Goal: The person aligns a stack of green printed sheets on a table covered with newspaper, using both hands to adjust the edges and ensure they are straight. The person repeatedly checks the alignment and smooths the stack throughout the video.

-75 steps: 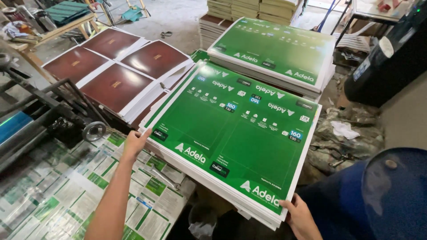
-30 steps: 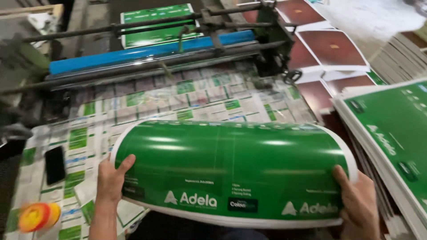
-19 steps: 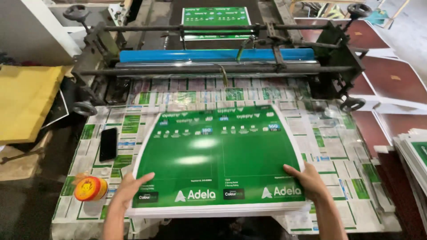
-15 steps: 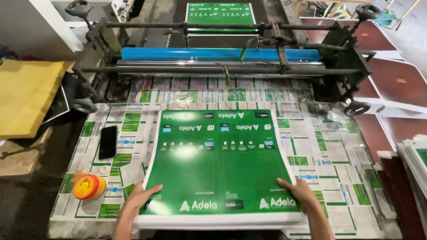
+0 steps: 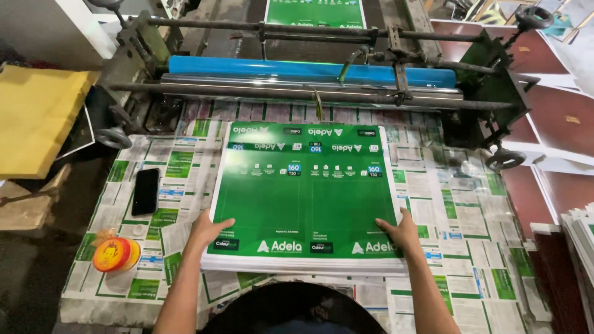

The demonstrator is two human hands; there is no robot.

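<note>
A stack of large green printed sheets (image 5: 303, 192) lies flat on the paper-covered feed table (image 5: 464, 222) of a roller machine. My left hand (image 5: 207, 229) presses on the stack's near left corner, fingers spread. At the near right corner my right hand (image 5: 401, 230) rests on the sheets in the same way. Both hands lie on top of the stack, touching it rather than gripping it. The stack's far edge points at the blue roller (image 5: 297, 67).
A black phone (image 5: 145, 190) and a small round orange-and-yellow tin (image 5: 116, 254) lie left of the stack. Another green sheet (image 5: 314, 12) sits beyond the rollers. Dark red printed sheets (image 5: 560, 117) are stacked at the right. A yellow sheet (image 5: 37, 117) lies at the left.
I turned from the side pile with the bowed green sheets, laid them flat on the feed table, and slid them forward toward the roller. My hands now rest on the near corners.
</note>
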